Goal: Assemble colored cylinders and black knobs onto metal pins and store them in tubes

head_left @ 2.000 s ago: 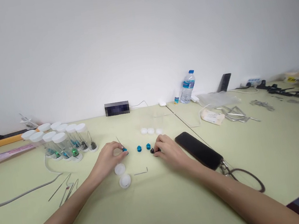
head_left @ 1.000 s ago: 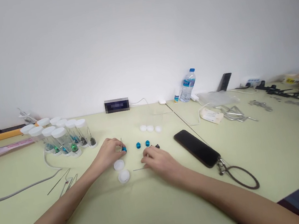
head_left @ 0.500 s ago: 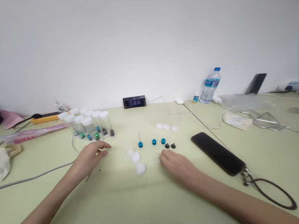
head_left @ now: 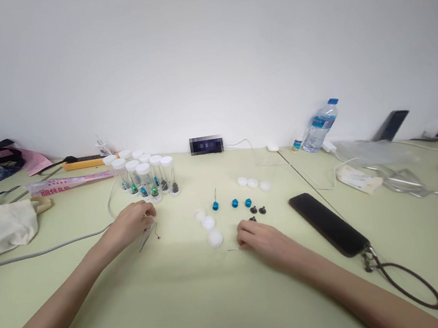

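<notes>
My left hand (head_left: 133,222) is closed with its fingertips pinched on thin metal pins (head_left: 146,237), which rest slanted near the table; a tiny red tip shows at one. My right hand (head_left: 261,237) is closed, fingertips down on the table, and a thin metal rod (head_left: 234,249) sticks out leftward from them. Just beyond its knuckles lie small black pieces (head_left: 262,210), one partly hidden by the hand. Blue beads (head_left: 235,203) stand behind these, and one blue bead with a pin (head_left: 215,205) is farther left. White caps (head_left: 215,238) lie between my hands.
Several clear tubes with white lids (head_left: 143,168) stand at back left, holding green, blue and dark pieces. More white caps (head_left: 252,183) lie farther back. A black phone (head_left: 330,224) with a strap is on the right; a water bottle (head_left: 321,125) stands by the wall.
The view has shifted, so things appear farther right. My left fingers have closed over the thin pins. My right hand has drawn slightly nearer, and a black piece now shows behind it.
</notes>
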Available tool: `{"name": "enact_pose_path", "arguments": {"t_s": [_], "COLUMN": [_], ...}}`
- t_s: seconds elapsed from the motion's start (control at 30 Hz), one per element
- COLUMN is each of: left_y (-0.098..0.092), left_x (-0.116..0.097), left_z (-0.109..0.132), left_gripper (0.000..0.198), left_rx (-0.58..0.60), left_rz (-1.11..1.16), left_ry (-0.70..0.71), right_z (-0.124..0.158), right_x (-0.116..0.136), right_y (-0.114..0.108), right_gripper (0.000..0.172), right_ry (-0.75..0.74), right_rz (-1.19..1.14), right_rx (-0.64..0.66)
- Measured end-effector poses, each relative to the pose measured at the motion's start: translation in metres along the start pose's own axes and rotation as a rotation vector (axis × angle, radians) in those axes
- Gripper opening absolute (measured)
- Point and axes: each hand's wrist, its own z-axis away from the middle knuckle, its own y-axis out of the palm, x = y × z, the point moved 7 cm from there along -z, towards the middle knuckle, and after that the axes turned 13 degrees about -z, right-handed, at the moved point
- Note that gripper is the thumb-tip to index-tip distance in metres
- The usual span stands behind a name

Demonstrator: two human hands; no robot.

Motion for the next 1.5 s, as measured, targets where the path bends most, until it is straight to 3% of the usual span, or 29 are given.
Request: {"name": "enact_pose_path", "arguments": {"t_s": [0.2,0.33,0.57,0.77,0.93,1.07,1.2,1.37,1.5], "left_y": [0.002,0.006,0.002,-0.001,0.005,0.000,-0.010,-0.012,-0.004], "left_x": [0.021,0.025,-0.002,-0.025,-0.033,-0.035,-0.036,-0.079,-0.113], "left_z": [-0.003,-0.003,-0.003,0.002,0.002,0.001,0.001,0.013,0.028], "left_gripper": [0.017,0.017,0.015,0.022,0.026,0.024,0.017,0.020,0.018], "left_rx": [0.027,0.064,0.078,0.007,-0.021,0.003,0.076,0.160,0.219], "left_rz": [-0.062,-0.090,-0.138,-0.359,-0.410,-0.315,-0.064,0.178,0.211], "left_ry": [-0.024,-0.018,0.072,0.257,0.311,0.292,0.187,0.229,0.261], "right_z": [0.002,0.002,0.003,0.003,0.003,0.003,0.004,0.005,0.005], "right_x": [-0.004,-0.005,-0.007,-0.008,-0.007,-0.006,-0.006,-0.009,-0.010], "right_y": [0.002,0.005,0.005,0.005,0.004,0.003,0.004,0.004,0.005], "right_gripper": [0.009,0.010,0.007,0.006,0.007,0.007,0.007,0.009,0.012], "right_ry": [-0.036,-0.036,-0.008,-0.001,0.001,-0.007,-0.022,-0.020,-0.027], "right_rz": [-0.030,-0.016,-0.027,-0.040,-0.047,-0.026,-0.011,-0.004,0.030], "right_rx": [0.000,0.014,0.040,0.039,0.048,0.048,0.050,0.045,0.022]}}
